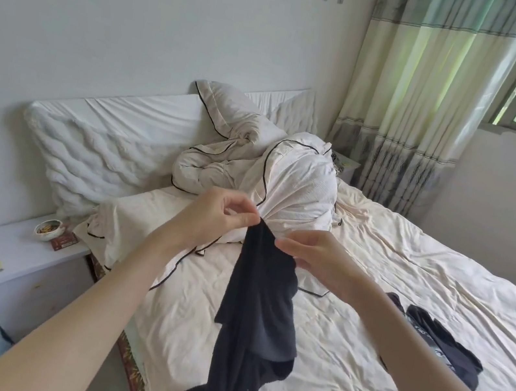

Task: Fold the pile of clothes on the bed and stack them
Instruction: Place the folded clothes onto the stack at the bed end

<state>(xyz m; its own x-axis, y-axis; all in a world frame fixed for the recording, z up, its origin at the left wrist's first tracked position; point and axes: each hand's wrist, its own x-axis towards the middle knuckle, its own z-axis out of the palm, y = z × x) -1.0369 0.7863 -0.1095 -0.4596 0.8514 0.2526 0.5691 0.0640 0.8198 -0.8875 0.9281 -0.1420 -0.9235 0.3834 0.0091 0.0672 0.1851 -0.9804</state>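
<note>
— Holding the black garment (259,311) up over the near part of the bed (405,288), the left hand (215,219) is pinching its top edge between thumb and fingertips, and the right hand (314,256) is pinching the same edge just to the right. Both grips are grasping cloth.

— And the rest of it?

— It is hanging straight down in a twisted bunch, its lower end trailing toward the near edge of the bed. Another dark garment (443,345) is lying crumpled on the sheet to the right. A rumpled duvet (286,179) is sitting at the far end.

— So what is the step calling for?

— Probably finding the shoulders or waistband. The hands are pinching close together, so I would be sliding them apart along the edge until the cloth is hanging flat, then giving it a shake before laying it down. Folding while it is twisted is likely to trap creases.
</note>
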